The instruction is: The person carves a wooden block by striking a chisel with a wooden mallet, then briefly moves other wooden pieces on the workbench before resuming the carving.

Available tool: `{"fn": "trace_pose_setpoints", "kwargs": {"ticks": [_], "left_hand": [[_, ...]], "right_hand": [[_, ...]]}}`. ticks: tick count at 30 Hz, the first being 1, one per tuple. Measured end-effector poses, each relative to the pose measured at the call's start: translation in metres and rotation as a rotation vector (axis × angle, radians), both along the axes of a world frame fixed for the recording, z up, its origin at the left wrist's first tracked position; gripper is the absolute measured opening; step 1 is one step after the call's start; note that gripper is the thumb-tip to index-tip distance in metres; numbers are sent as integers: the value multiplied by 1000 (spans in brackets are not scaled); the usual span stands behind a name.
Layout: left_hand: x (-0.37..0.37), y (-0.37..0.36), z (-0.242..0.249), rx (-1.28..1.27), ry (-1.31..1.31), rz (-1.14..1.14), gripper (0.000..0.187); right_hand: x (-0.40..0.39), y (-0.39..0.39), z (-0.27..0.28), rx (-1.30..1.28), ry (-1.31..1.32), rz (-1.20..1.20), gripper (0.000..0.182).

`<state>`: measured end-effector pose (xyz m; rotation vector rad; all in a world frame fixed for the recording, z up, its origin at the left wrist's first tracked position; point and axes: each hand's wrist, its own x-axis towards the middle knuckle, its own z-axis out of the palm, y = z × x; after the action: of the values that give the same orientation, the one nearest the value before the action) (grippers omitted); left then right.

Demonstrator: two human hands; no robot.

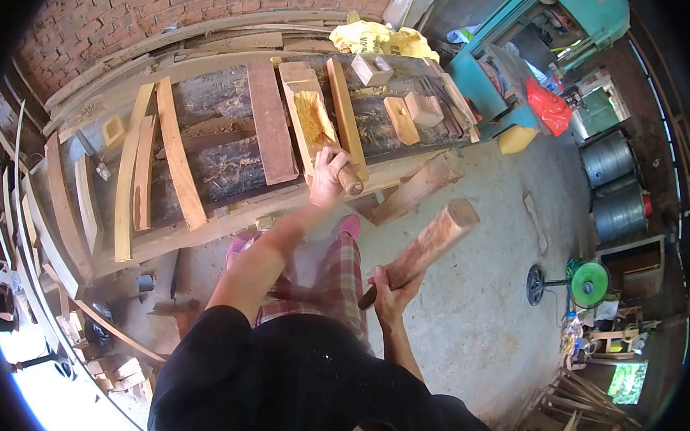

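Left hand [329, 170] is clenched round a wooden handle [351, 181] at the near end of the hollowed block [311, 118], which runs off toward eleven o'clock. Down at five, the right hand [394, 294] grips a thick wooden mallet [437, 237], its head angled up toward one.

Around the dark, black-grey workbench [227, 162], colours vary: behind it, a red-orange brick wall [137, 17]; at its far edge, a yellow bag [381, 39] with dark lettering; beyond its right end, a teal cabinet [477, 86] and bright red bag [547, 107]; below it, plaid trousers [343, 282] in pinkish red and pale tones.
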<state>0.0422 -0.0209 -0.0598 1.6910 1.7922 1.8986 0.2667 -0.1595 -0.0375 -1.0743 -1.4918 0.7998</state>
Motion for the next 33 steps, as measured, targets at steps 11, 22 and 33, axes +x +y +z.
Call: {"fn": "trace_pose_setpoints", "kwargs": {"ticks": [11,22,33], "left_hand": [[7,8,0,-43,-134,116,27],[6,8,-9,-30,-122,105,26],[8,8,4,-114,-38,136,22]], "right_hand": [[-31,0,20,-31,-396,-32,56],[-30,22,-42,538,-291,81,47],[-48,56,-88,185,-66,9,55]]}}
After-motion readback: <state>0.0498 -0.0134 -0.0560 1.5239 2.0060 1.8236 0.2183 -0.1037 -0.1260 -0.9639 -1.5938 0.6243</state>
